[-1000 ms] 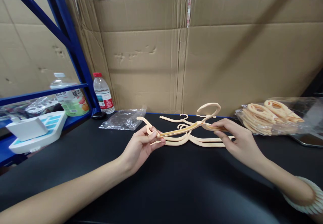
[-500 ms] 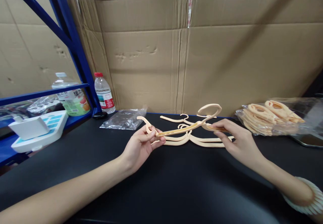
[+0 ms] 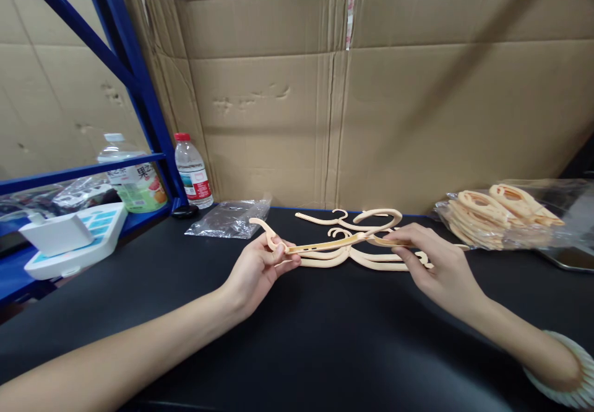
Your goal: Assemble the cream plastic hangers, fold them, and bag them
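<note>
A beige plastic clothes hanger point(image 3: 331, 244) is held in the air above the black table, between both hands. My left hand point(image 3: 260, 265) pinches its left end, where a small curved hook sticks up. With thumb and fingers, my right hand point(image 3: 434, 263) grips its right arm near the middle; part of that arm is hidden by the hand. The hanger's large hook tilts back, away from me. Behind and below it, several more beige hangers point(image 3: 325, 263) lie on the table, partly covered by the held one.
A clear plastic bag of folded beige hangers point(image 3: 492, 217) lies at the right, beside a phone point(image 3: 568, 257). At the left stand a red-capped water bottle point(image 3: 192, 174), a flattened clear bag point(image 3: 227, 219) and a blue rack point(image 3: 134, 84) holding a white device point(image 3: 99, 239). Cardboard point(image 3: 260, 127) closes the back.
The held hanger's hook has dropped lower and tipped back. My right hand has shifted slightly right and down; the left hand has stayed almost in place, still on the hanger's end.
</note>
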A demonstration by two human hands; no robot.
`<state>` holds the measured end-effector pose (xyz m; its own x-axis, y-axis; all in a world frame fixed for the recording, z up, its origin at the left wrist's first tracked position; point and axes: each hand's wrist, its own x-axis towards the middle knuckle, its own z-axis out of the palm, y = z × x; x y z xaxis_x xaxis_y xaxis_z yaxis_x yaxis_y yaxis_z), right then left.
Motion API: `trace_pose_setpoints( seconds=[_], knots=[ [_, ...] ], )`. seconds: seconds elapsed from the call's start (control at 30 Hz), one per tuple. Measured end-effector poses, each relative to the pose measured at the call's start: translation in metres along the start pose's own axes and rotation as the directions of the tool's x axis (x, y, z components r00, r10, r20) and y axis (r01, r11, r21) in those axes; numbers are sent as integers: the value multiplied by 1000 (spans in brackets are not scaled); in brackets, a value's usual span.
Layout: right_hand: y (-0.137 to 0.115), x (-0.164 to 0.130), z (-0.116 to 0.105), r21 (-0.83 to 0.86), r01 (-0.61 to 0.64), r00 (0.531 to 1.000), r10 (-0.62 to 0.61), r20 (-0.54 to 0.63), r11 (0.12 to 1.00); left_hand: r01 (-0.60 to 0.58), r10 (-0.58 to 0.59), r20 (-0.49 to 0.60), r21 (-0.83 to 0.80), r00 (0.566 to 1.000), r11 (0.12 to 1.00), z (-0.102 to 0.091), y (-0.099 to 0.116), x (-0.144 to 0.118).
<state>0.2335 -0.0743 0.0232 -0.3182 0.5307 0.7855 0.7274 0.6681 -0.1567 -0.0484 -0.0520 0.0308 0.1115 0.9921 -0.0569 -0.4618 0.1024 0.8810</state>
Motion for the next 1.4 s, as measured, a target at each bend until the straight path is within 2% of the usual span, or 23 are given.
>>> trace_pose_setpoints(
  seconds=[0.27,0.5,0.7,0.93,1.0,1.1,1.17,1.2,1.23,1.3,1.33,1.37,1.4],
  knots=[
    [-6,-3,1,37,19,999,-20,25,999,-49,51,-68,23,996,999,-2,-1,1],
    [-11,-3,0,51,-13,998,10,57,999,-69,69,-73,11,995,998,-3,-2,2],
    [-14,-3,-2,49,-113,990,109,89,992,-88,89,-76,24,993,996,-2,-2,0],
    [-16,-4,-3,107,-279,953,262,150,954,-119,119,-84,0,989,993,0,-1,-2],
    [-13,-3,-3,112,-307,946,289,149,945,-126,126,-42,-4,991,992,-1,-1,-1],
    [-6,1,-7,103,-346,934,332,131,932,-71,53,178,95,982,993,-4,-3,-2],
    [-1,5,-10,112,-374,922,356,155,921,-116,-14,383,313,924,943,-3,-6,-8],
    [1,6,-12,120,-385,914,360,189,915,-209,-32,485,433,874,877,-2,-8,-13],
    [2,7,-13,127,-393,903,357,239,910,-352,-39,592,531,805,771,0,-9,-18],
    [4,9,-13,128,-408,866,339,368,904,-636,-67,779,555,623,537,5,-10,-29],
    [5,9,-13,122,-420,837,332,435,899,-723,-103,839,517,534,459,7,-10,-33],
    [4,8,-12,113,-435,803,328,497,894,-784,-132,875,477,466,397,8,-9,-37],
    [4,7,-11,101,-448,770,326,549,888,-823,-156,894,447,419,350,9,-9,-38]
  ],
)
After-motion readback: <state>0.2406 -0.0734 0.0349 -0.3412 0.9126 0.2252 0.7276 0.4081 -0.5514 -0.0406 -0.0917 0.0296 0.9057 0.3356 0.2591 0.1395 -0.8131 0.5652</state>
